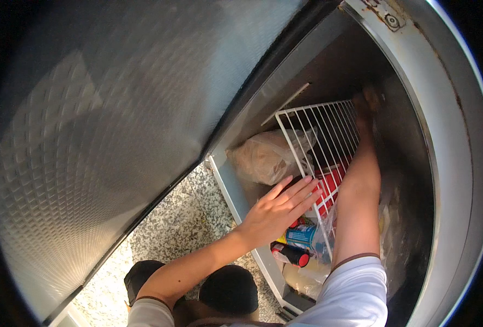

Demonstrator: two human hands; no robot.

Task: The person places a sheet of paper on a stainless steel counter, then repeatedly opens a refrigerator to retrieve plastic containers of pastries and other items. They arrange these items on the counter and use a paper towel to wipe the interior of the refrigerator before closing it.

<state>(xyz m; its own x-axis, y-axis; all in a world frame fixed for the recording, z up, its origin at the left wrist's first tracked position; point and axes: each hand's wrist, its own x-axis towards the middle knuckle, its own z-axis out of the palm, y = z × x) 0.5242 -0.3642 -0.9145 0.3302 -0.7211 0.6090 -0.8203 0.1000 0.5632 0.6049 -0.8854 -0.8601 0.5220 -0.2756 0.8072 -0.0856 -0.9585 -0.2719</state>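
Note:
A white wire shelf [325,135] sits tilted inside an opened fridge compartment. My left hand [276,208] lies palm down at the shelf's front edge, fingers stretched out over the wire; its thumb is hidden. Deep in the dark interior, my right hand [366,100] is near the shelf's far end, too dim to show what its fingers do. Under the shelf is a clear plastic bag [266,157] with pale contents. Below my left hand lie a blue-labelled container [300,237] and a dark bottle with a red cap [292,255]. Something red [333,180] shows through the wires.
The fridge door [102,122], with a textured inner panel, swings wide on the left. A rusty-edged frame [441,102] borders the right side. More plastic wrapping [392,237] lies beside my right arm. A thin white rail [286,104] runs along the inner wall. Speckled stone flooring [172,220] is below.

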